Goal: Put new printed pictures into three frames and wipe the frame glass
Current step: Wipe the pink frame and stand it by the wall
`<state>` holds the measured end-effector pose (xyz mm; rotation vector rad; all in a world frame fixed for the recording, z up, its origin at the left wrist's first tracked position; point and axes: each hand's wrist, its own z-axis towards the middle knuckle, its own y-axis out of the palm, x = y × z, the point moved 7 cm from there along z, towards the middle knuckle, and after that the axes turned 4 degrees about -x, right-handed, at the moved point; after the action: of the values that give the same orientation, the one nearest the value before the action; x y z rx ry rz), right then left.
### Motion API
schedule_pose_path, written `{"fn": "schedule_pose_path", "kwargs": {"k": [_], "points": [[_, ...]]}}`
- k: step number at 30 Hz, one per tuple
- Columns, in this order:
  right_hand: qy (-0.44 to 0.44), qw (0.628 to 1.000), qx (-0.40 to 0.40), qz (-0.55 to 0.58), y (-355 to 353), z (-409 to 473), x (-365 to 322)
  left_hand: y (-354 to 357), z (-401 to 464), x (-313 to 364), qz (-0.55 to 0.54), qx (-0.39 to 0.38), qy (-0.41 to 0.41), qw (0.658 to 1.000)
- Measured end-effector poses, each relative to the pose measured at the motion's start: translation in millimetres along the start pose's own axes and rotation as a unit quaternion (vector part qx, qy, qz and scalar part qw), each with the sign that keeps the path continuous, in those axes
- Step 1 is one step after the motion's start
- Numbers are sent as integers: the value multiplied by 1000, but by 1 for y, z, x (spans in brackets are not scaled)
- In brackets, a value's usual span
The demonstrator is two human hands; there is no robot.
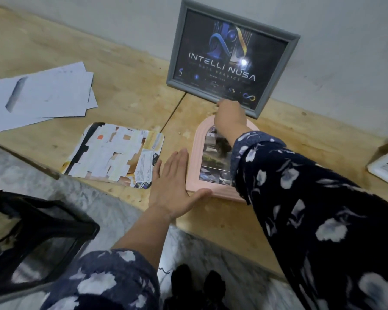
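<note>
Left hand (174,189) flat beside pink arched frame (194,153); right hand (230,117) grip unclear at grey frame (179,41).

Dim, flat indoor light, soft shadows. Bright glare spot on grey frame (233,57) glass at 12 o'clock. Wide-angle bending at edges; sleeves blurred at 5 o'clock.

A pale wooden table (130,70) made of plywood boards runs along a grey-white wall (336,48), with a seam (174,110) between two boards crossing its top. Below its near edge lies a floor (119,211) of grey marbled stone. At lower left stands a black bin (38,240) with an open top. Two dark shoes (197,285) show on the floor at the bottom edge.
</note>
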<state>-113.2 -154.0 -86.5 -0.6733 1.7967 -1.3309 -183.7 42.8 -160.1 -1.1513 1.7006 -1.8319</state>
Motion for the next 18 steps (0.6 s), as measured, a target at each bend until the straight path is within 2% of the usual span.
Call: {"fn": "schedule_pose_path", "kwargs": {"k": [4,7,12,18], "points": [[2,999,-20,-28,24,-3,12,2,3,-2,-15,-11,-12,1000],[-39,999,-29,-24,33,-6,-1,1,3,-2,-14,-7,-8,1000],[-157,986,-45,-30,49,-45,-22,3,3,-1,-34,13,3,999],[-220,970,-102,-28,52,-114,-18,-1,-3,-3,-72,42,-11,996]]}}
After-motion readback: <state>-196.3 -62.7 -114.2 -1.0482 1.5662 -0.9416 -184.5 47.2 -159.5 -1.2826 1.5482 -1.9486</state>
